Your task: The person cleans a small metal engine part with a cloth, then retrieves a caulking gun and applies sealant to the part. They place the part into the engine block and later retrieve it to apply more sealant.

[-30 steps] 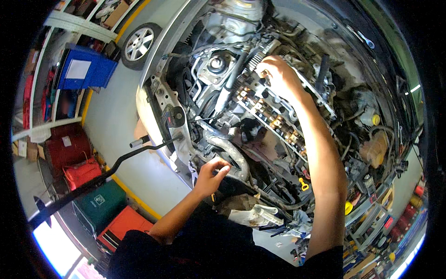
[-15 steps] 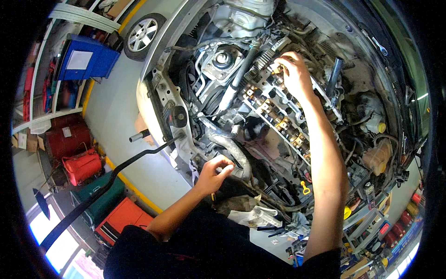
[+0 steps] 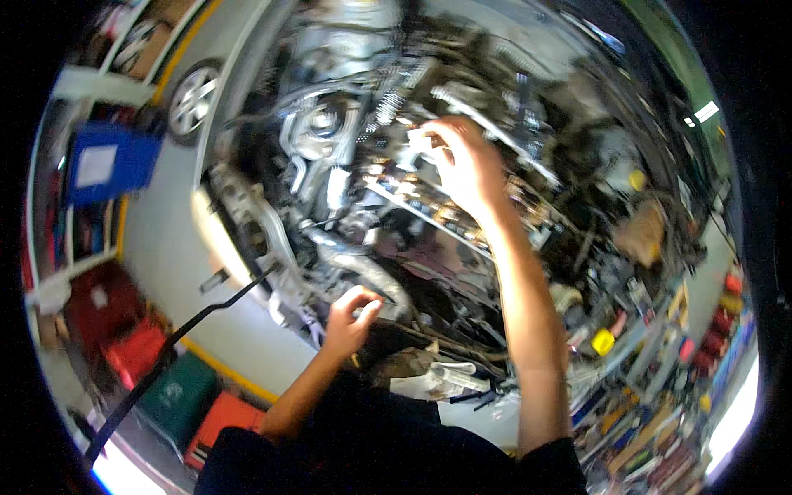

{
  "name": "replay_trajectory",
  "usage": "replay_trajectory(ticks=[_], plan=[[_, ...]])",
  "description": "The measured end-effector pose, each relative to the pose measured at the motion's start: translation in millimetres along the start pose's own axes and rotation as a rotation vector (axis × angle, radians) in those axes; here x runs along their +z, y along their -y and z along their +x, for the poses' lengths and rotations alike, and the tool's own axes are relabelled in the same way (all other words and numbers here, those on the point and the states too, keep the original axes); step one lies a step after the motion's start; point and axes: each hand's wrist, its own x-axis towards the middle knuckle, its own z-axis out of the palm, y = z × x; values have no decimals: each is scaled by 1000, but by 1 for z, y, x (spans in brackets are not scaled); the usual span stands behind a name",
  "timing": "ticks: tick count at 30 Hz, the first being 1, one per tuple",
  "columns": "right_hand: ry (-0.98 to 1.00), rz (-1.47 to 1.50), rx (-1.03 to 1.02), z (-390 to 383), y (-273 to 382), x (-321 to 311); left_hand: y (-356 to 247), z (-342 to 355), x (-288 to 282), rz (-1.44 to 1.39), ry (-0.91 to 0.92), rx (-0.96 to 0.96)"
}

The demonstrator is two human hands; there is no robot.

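Over the far end of the exposed cylinder head (image 3: 429, 216), my right hand (image 3: 466, 165) is closed, fingers and thumb pinched together. Something pale and shiny shows by the fingertips, too blurred to name. The hand and forearm cover part of the valve train, where a row of brownish valve-gear parts (image 3: 450, 216) still shows. My left hand (image 3: 351, 320) hangs near the front edge of the engine bay, beside a thick, pale grey hose (image 3: 371, 272). Its fingers are loosely curled, with a gap between forefinger and thumb, and nothing visible in them.
A black bar (image 3: 177, 337) slants up to the car's front edge at left. On the floor beyond stand a wheel (image 3: 194, 103), a blue cabinet (image 3: 113, 162) and red and green boxes (image 3: 175, 394). Pale crumpled material (image 3: 441, 381) lies near my body; many tools (image 3: 643, 429) fill the right.
The whole view has swung, shifting the engine bay left and blurring it. My right hand stays over the cylinder head's far end. The left hand's forefinger and thumb have parted slightly.
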Motion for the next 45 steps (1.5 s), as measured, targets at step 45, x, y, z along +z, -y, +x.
replay_trajectory(ticks=[45], plan=[[-934,-389,1191,-581,-86,-240,-27,-27,29,-8,133,52]])
